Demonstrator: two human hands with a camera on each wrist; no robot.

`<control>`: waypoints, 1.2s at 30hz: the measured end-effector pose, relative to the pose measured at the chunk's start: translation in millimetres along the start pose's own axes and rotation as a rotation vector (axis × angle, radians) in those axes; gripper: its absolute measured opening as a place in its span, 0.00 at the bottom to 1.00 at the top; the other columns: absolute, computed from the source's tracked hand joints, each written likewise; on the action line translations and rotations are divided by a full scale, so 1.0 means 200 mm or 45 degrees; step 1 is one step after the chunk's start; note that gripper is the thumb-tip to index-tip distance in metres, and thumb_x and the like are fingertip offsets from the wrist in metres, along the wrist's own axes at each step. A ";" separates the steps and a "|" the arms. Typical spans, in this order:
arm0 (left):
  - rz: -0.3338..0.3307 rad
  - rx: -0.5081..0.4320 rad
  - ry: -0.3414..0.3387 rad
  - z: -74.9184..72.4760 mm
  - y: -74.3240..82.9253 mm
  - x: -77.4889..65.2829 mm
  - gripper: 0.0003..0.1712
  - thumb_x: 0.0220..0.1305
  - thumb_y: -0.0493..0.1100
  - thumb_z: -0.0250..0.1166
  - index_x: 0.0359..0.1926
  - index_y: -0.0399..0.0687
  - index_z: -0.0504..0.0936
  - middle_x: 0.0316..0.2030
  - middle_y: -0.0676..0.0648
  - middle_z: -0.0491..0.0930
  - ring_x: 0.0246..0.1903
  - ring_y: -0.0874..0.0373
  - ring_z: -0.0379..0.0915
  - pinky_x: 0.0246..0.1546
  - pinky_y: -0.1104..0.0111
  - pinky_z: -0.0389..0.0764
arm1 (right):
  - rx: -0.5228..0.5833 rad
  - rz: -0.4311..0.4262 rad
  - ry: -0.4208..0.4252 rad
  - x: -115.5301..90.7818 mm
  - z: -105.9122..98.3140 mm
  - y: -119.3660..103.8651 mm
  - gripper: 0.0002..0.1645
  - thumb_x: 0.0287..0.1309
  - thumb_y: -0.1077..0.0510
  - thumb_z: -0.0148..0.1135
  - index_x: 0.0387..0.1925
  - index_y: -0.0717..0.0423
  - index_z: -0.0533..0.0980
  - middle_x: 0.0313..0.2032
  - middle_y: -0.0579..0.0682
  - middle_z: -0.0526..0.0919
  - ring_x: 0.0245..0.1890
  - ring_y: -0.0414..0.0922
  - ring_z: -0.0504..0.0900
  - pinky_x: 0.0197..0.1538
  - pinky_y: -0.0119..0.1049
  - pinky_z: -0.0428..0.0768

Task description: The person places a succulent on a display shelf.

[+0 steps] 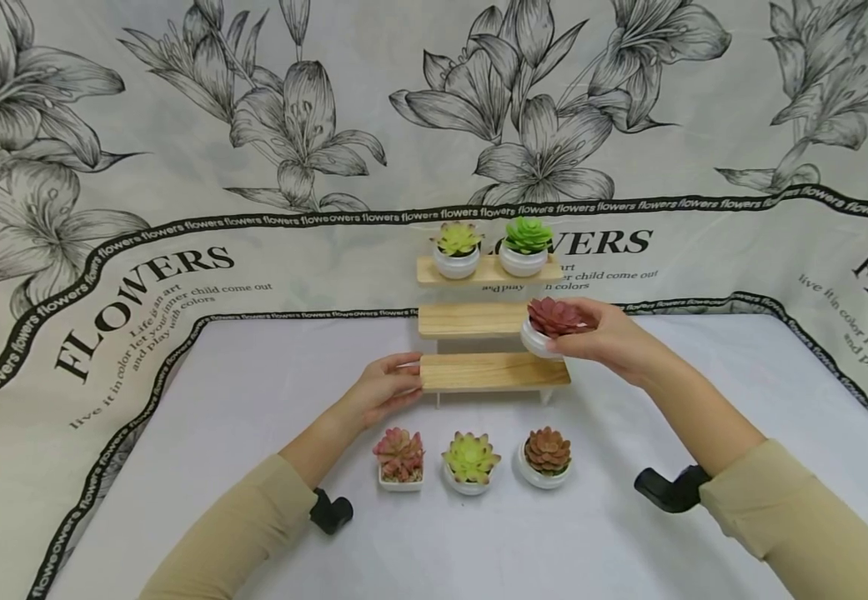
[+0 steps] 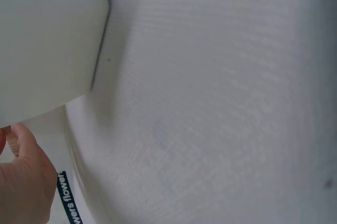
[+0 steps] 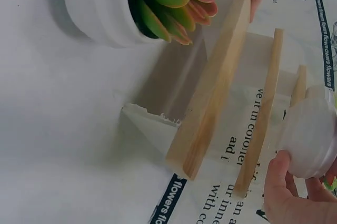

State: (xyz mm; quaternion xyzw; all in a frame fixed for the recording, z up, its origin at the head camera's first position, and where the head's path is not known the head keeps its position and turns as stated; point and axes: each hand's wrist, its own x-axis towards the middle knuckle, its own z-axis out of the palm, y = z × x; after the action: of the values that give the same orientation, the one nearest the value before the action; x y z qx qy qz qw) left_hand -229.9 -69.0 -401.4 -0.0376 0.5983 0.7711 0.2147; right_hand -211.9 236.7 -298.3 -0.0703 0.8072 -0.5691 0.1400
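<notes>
A three-tier display stand has wooden shelves and white supports. My left hand (image 1: 384, 387) grips the left end of its bottom shelf (image 1: 494, 372); in the right wrist view, that hand's fingers lie around the board's end. A white round pot with a dark red succulent (image 1: 554, 317) is held by my right hand (image 1: 617, 337), thumb on one side and fingers on the other. From the head view this pot overlaps the right end of the middle shelf (image 1: 467, 320). The right wrist view shows its smooth white pot (image 3: 310, 140) tilted sideways beside the shelf ends.
On the top shelf (image 1: 489, 271) stand a yellow-green succulent (image 1: 458, 250) and a bright green succulent (image 1: 526, 247). Before the stand, a pink succulent (image 1: 400, 458), a lime succulent (image 1: 470, 462) and a brownish-red succulent (image 1: 545, 457) line up on the white tablecloth. Flower-printed cloth hangs behind.
</notes>
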 end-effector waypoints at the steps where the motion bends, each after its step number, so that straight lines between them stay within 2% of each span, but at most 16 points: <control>1: -0.001 -0.001 0.002 0.00 0.00 0.00 0.31 0.58 0.22 0.54 0.64 0.32 0.63 0.43 0.42 0.74 0.33 0.60 0.75 0.38 0.72 0.81 | -0.006 0.002 -0.002 0.01 0.01 -0.01 0.44 0.51 0.63 0.66 0.67 0.64 0.55 0.56 0.62 0.66 0.46 0.41 0.73 0.47 0.29 0.77; 15: -0.010 -0.019 0.000 0.00 0.00 0.00 0.31 0.58 0.22 0.54 0.64 0.32 0.63 0.44 0.42 0.73 0.33 0.59 0.75 0.37 0.72 0.81 | -0.018 -0.020 -0.008 0.16 0.13 -0.12 0.41 0.48 0.65 0.66 0.64 0.64 0.60 0.54 0.61 0.68 0.48 0.48 0.70 0.46 0.31 0.77; 28: -0.012 -0.027 -0.002 0.00 0.00 0.00 0.31 0.58 0.22 0.54 0.63 0.32 0.64 0.42 0.42 0.73 0.33 0.60 0.75 0.37 0.72 0.81 | 0.019 -0.037 -0.005 0.28 0.23 -0.14 0.41 0.46 0.68 0.66 0.63 0.66 0.61 0.52 0.62 0.68 0.46 0.47 0.70 0.45 0.30 0.78; 36: -0.002 -0.027 -0.006 0.00 0.00 0.00 0.30 0.58 0.22 0.54 0.63 0.31 0.63 0.44 0.41 0.73 0.33 0.59 0.75 0.38 0.72 0.81 | 0.032 -0.033 0.041 0.34 0.30 -0.13 0.39 0.43 0.69 0.68 0.61 0.64 0.65 0.50 0.62 0.71 0.44 0.47 0.72 0.42 0.32 0.80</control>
State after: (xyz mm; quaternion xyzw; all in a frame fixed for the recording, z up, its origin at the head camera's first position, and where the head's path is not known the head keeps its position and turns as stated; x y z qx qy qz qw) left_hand -230.3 -69.4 -401.9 -0.0385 0.5896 0.7772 0.2165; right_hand -259.4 155.4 -303.3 -0.0698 0.8012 -0.5820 0.1203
